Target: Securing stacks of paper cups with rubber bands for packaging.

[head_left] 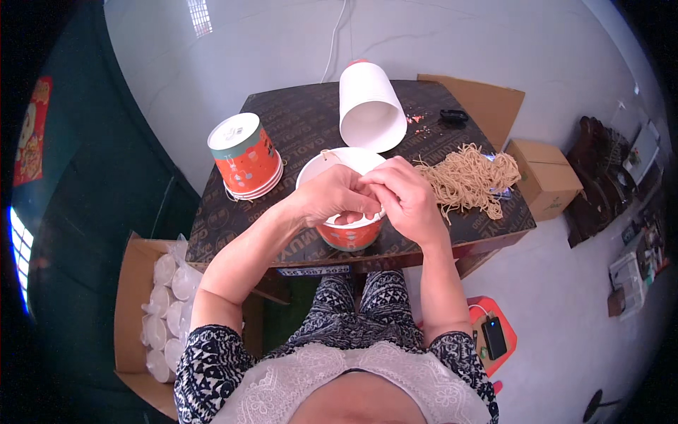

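An orange paper bucket (347, 237) with a white inside stands at the table's near edge in front of me. A short piece of tan cord (325, 155) shows at its far left rim. My left hand (333, 194) reaches across the mouth with its fingers curled toward the near right rim. Against it, my right hand (406, 196) pinches at that same part of the rim. Both hands are closed, their fingertips together; what they grip is hidden between the fingers. Just right of my right hand lies a loose heap of tan cords (472, 180).
Upside-down orange buckets (244, 159) are stacked at the table's left. A white nested stack (369, 99) lies on its side behind. A small black object (453, 116) rests far right. Cardboard boxes flank the table, the left box (132, 318) holding bagged white cups. A red stool (503, 364) carries a power bank.
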The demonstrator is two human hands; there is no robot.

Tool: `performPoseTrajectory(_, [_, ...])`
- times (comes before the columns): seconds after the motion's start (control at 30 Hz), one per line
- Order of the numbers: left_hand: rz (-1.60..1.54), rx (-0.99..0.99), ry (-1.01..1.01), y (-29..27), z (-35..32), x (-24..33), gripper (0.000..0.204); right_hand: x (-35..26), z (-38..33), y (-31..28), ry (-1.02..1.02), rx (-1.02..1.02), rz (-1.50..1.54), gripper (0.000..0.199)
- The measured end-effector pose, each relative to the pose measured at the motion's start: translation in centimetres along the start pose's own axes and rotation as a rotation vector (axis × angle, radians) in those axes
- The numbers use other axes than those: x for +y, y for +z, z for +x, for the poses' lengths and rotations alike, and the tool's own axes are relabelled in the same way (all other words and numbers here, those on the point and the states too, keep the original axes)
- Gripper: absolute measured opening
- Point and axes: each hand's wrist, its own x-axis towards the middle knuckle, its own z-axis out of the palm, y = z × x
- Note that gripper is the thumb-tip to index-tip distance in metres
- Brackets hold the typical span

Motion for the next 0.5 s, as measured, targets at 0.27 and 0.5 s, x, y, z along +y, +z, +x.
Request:
performPoseTrajectory(0.27, [-0.078, 0.017, 0.004, 0.2, 0.3, 0.1, 0.002, 0.9, -1.9, 0.0, 0.234, 0.150, -0.104, 0.012])
performPoseTrajectory(0.5, [-0.062, 0.005, 0.034, 0.6, 0.4, 0.4, 0.008, -0.5, -3.6, -0.9, 0.248, 0.038, -0.125, 0.007])
